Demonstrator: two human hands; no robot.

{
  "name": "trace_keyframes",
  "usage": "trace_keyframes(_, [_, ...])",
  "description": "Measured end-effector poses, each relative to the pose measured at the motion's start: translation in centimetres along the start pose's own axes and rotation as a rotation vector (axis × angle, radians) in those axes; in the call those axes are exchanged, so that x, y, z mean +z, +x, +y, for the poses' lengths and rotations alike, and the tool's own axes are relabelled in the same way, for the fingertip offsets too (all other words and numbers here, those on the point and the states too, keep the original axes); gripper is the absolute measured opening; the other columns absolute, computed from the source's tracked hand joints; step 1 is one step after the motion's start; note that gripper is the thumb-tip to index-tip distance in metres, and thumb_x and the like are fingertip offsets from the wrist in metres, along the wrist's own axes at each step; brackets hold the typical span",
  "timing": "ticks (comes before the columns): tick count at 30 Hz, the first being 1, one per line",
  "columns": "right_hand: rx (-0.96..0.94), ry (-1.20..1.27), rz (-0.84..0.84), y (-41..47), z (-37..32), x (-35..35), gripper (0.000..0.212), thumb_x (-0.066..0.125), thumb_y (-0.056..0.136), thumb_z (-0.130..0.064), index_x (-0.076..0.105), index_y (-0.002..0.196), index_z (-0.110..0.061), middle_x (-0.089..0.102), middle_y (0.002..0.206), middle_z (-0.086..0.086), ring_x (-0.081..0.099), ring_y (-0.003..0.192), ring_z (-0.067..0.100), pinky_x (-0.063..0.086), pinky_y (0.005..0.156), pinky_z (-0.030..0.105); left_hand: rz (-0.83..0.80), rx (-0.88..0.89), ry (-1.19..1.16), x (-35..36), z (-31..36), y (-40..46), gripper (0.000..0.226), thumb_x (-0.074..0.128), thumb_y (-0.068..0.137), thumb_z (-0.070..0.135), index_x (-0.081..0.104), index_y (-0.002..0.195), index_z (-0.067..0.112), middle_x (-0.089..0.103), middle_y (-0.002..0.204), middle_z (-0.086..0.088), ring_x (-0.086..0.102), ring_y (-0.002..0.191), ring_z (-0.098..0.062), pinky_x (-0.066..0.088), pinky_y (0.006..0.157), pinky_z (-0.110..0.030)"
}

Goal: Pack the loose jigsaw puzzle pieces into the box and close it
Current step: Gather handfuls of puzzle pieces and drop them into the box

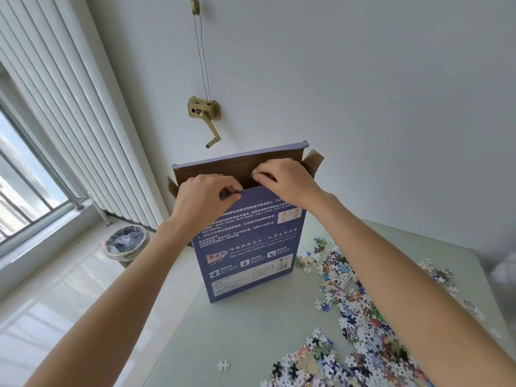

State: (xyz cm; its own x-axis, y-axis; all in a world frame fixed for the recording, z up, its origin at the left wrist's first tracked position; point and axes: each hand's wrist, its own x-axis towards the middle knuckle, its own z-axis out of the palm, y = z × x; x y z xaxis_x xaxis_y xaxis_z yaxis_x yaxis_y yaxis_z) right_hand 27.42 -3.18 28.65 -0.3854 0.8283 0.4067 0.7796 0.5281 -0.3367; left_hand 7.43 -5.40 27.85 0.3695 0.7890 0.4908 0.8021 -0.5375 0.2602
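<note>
Purple-printed cardboard, the box (245, 244) stands on end on the table (240, 331), top flaps open. My left hand (205, 198) pinches its front top edge; my right hand (284, 180) holds small pieces at the mouth. Puzzle pieces (360, 317) lie scattered to its right. Tall and narrow, it could tip if I tug, spilling them.

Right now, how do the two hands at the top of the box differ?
The left hand pinches the near top edge of the box toward its left end; the right hand sits higher and farther right, fingers curled at the opening, possibly holding something, too blurred to tell. Both are at the upright box's open top.
</note>
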Motion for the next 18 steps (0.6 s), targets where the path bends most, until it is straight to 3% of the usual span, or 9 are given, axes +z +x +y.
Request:
trace_keyframes(6, [-0.073,0.004,0.374,-4.1,-0.7,0.3,0.018,0.058,0.089,-0.015,0.068,0.102,-0.008,0.070,0.098,0.005,0.065,0.092,0.016,0.054,0.078,0.024,0.165,0.122,0.108,0.0,0.6,-0.7,0.018,0.062,0.087,0.030,0.069,0.102,0.022,0.070,0.095,0.006,0.063,0.090,-0.014,0.042,0.066,-0.020])
trace_keyframes(11, [0.072,-0.007,0.477,-11.7,-0.3,2.8,0.019,0.061,0.086,0.000,0.066,0.104,-0.004,0.069,0.103,0.008,0.066,0.093,0.016,0.052,0.079,0.018,0.336,0.329,0.038,2.6,2.1,-4.4,0.018,0.058,0.088,0.022,0.071,0.098,0.015,0.071,0.091,0.001,0.061,0.090,-0.016,0.045,0.068,-0.019])
trace_keyframes(14, [0.229,0.080,0.433,-18.1,0.0,5.7,0.021,0.058,0.085,0.007,0.067,0.101,-0.003,0.070,0.100,0.005,0.059,0.083,0.000,0.043,0.078,0.001,0.207,0.285,-0.122,6.0,2.9,-9.0,0.018,0.056,0.089,0.022,0.070,0.098,0.016,0.070,0.088,0.003,0.061,0.085,-0.013,0.049,0.066,-0.021])
trace_keyframes(18, [0.500,0.095,0.146,-27.1,0.4,10.7,0.026,0.058,0.085,0.006,0.065,0.107,-0.005,0.068,0.104,0.005,0.066,0.087,0.010,0.043,0.079,0.004,-0.130,-0.023,-0.249,11.6,3.3,-15.9,0.020,0.057,0.087,0.024,0.067,0.105,0.023,0.069,0.098,0.008,0.063,0.091,-0.013,0.056,0.073,-0.032])
